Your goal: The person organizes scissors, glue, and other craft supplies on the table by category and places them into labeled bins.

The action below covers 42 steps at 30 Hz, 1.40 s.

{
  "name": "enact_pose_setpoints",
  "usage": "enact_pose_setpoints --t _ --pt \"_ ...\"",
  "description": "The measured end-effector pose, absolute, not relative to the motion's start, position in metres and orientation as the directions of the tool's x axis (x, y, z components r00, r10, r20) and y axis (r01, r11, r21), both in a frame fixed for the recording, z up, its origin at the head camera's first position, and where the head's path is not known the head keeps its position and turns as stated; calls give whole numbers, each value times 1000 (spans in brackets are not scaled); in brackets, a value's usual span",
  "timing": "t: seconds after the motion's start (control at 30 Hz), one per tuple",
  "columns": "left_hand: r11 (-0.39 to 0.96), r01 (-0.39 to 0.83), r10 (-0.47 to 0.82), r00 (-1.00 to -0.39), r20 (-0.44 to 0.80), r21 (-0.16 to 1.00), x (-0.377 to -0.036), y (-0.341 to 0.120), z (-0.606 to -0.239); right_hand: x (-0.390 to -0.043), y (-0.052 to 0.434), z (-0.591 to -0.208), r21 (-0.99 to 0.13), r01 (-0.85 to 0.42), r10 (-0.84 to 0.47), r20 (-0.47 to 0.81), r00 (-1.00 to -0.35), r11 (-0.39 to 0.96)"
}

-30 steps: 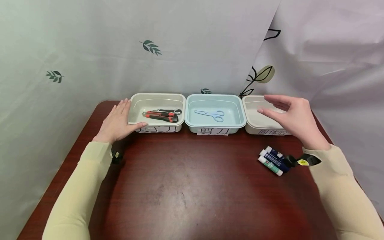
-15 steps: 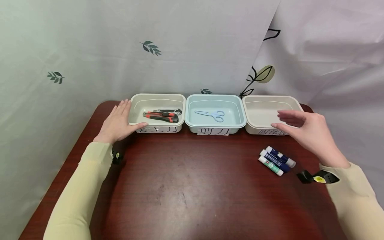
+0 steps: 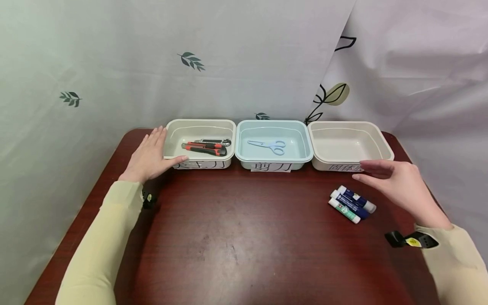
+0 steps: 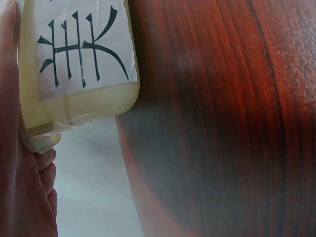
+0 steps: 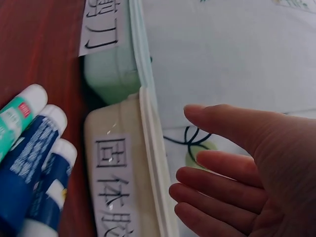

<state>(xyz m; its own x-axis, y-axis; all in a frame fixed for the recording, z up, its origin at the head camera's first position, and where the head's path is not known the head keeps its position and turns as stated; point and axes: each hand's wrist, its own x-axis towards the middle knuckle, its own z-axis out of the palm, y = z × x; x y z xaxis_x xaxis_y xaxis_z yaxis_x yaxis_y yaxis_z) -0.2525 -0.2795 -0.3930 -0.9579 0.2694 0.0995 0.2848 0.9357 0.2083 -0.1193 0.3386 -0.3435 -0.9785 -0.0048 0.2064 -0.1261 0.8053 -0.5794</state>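
1. Head view: we have our right hand point(image 3: 400, 184) hovering just above the table point(image 3: 244, 237), fingers straight and loosely spread, holding nothing. The glue sticks point(image 3: 351, 204) lie side by side at about 8 o'clock from it, close to the fingertips but apart. At 12 o'clock from the sticks stands the cream right tray point(image 3: 385, 144), with nothing in it that we can see. Our left hand point(image 3: 150, 154) lies flat against the left side of the left tray point(image 3: 169, 131), thumb along its front rim; that tray holds utility knives point(image 3: 206, 146). The blue middle tray point(image 3: 240, 148) holds scissors point(image 3: 268, 145).

2. Left wrist view: we see the left tray's corner point(image 4: 79, 103) with its paper label, our fingers resting against its edge rather than curled round it.

3. Right wrist view: the open palm point(image 5: 256, 182) hangs beside the right tray's labelled front wall point(image 5: 113, 187), and the glue stick caps point(image 5: 42, 148) show at 9 o'clock.

4. We judge the step in hand to be the reach for the glue sticks. The next move calls for lowering the right hand toward 8 o'clock and closing the fingers round one stick.
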Motion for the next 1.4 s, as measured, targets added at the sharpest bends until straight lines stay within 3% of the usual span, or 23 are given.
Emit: enact_pose_setpoints --t 0.77,1.4 --pt "934 286 270 -957 103 213 -251 -279 -392 -118 361 -399 -482 -136 -88 122 -989 866" --pt "935 283 268 -959 98 215 -252 -280 -393 -119 363 -410 -496 -144 -118 84 -989 857"
